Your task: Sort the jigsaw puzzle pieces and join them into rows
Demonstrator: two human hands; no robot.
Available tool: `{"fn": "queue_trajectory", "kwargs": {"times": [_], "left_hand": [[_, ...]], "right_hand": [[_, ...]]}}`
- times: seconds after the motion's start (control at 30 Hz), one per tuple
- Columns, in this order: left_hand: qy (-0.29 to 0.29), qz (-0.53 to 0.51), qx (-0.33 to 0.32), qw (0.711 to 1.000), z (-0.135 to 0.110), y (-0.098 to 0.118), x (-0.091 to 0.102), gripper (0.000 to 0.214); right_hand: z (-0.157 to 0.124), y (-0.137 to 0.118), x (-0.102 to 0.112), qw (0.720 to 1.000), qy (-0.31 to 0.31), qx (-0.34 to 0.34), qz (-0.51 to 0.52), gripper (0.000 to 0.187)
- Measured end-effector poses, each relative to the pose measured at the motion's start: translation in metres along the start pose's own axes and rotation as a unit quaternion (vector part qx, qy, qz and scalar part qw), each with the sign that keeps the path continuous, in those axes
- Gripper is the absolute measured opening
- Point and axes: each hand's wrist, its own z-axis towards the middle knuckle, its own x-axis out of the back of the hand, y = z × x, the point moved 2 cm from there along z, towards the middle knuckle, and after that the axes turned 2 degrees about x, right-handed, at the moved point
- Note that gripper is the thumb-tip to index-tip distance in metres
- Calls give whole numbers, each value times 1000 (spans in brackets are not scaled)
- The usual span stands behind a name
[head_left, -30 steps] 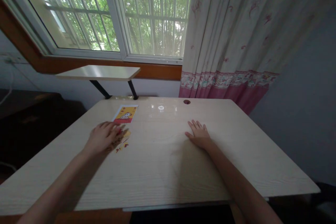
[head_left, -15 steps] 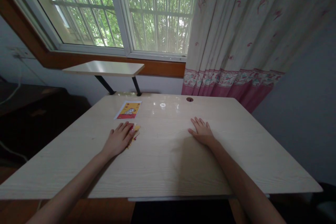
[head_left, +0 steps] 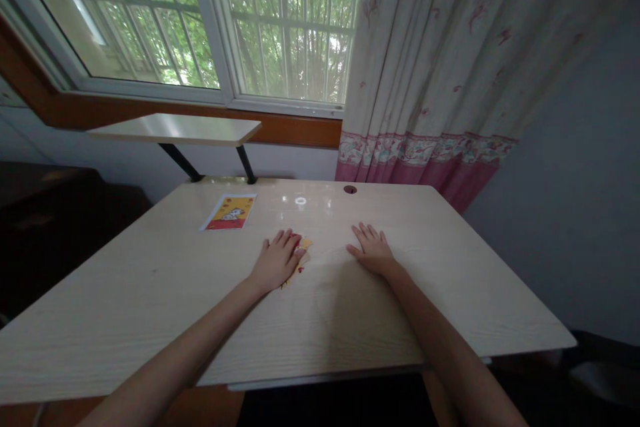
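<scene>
My left hand (head_left: 276, 260) lies flat, palm down, with its fingers spread, near the middle of the table (head_left: 300, 327). Beneath it and along its right side show small flat yellow and red pieces (head_left: 306, 243), perhaps jigsaw pieces; the hand covers part of them. My right hand (head_left: 374, 251) also rests palm down to the right, fingers apart, touching only the tabletop. Behind my left hand, a picture card (head_left: 231, 212) with a white animal on yellow and red lies on the table.
A small raised shelf (head_left: 185, 129) on black supports stands at the back left. A round cable hole (head_left: 350, 189) sits near the rear edge. Beyond are a barred window (head_left: 295, 33) and a patterned curtain (head_left: 420, 80). Dark furniture (head_left: 45, 213) stands at left.
My left hand has slid to the right across the tabletop, and the small pieces have moved along with it. My right hand stays in place. The view has shifted slightly.
</scene>
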Motion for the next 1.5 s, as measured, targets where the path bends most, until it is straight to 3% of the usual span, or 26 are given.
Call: {"fn": "queue_trajectory", "kwargs": {"times": [0.27,0.4,0.5,0.63,0.83,0.97,1.17,1.5], "left_hand": [[26,-39,-31,998,24,57,-18,43],[30,-86,-18,996,31,71,-14,39],[46,-152,-19,987,36,64,-5,40],[93,-215,-63,970,36,29,14,43],[-19,-131,-182,974,1,-34,35,46],[-74,-88,-179,977,-22,-54,35,64],[-75,-48,-175,981,-21,-41,24,78],[-96,-46,-157,982,10,-1,5,77]], "right_hand": [[-2,-2,2,1000,-3,-3,-2,68],[-3,-3,3,1000,-7,-3,-10,64],[-2,-1,3,1000,-4,3,-6,61],[-2,2,5,1000,22,4,-8,56],[0,-23,12,993,54,101,8,49],[2,-50,8,970,51,234,37,51],[3,-57,0,956,37,287,36,55],[0,-53,-4,938,124,320,57,42]]}}
